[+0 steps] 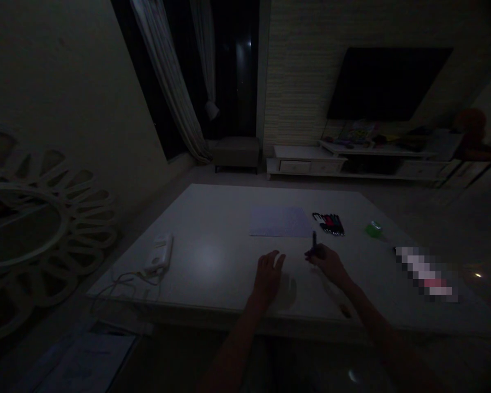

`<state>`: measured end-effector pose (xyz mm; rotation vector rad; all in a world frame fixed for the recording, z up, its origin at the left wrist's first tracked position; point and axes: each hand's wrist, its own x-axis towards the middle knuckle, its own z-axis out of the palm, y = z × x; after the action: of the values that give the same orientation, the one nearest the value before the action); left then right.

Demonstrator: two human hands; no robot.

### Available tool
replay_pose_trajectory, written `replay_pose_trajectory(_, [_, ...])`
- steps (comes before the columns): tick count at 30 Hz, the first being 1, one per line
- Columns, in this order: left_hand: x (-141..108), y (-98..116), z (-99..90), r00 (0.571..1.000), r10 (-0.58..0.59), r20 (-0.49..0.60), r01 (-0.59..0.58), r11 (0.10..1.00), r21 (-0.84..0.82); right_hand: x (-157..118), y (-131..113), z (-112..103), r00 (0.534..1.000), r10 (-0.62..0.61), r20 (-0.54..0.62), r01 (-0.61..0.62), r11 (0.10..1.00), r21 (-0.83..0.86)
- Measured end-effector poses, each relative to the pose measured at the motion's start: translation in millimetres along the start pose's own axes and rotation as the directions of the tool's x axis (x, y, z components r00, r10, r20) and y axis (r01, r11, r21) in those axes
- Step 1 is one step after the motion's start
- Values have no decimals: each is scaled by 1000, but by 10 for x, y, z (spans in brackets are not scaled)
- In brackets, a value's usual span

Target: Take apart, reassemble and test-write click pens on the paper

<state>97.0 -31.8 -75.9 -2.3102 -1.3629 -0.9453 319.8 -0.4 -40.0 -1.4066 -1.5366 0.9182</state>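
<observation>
The room is dim. My right hand point(328, 263) grips a dark marker point(314, 240), which stands upright above the white table point(213, 284). My left hand point(269, 277) rests on the tabletop, fingers loosely curled around nothing. Just beyond both hands lies a pale sheet of paper point(280, 222). To the right of the sheet, several dark markers with coloured parts point(328, 223) lie side by side, close to my right hand. Farther right sits a small green object point(373, 229), too dim to identify.
A white power strip point(159, 254) with a tangled cable point(123, 286) lies at the table's left edge. A pixelated object point(425, 274) lies at the right. A sunburst mirror point(36, 229) stands left, papers point(85, 363) lie below, and a TV cabinet point(364, 161) stands beyond.
</observation>
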Motion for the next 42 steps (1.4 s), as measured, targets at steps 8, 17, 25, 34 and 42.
replay_pose_trajectory(8, [35, 7, 25, 992, -46, 114, 49, 999, -23, 287, -190, 116, 985, 120, -128, -1, 732, 681])
replay_pose_trajectory(17, [64, 9, 48, 975, -81, 206, 88, 996, -26, 857, -196, 90, 999, -12, 44, -28, 596, 803])
replay_pose_trajectory(25, [118, 14, 57, 935, -103, 339, 118, 993, -25, 1041, 186, 80, 996, 77, 42, -63, 292, 954])
replay_pose_trajectory(34, [162, 6, 32, 921, -130, 367, 162, 985, -57, 1058, 144, 18, 991, 131, 16, -44, 215, 976])
replay_pose_trajectory(42, [176, 3, 26, 917, -135, 374, 173, 982, -71, 1041, 120, 18, 996, 85, 12, -24, 144, 989])
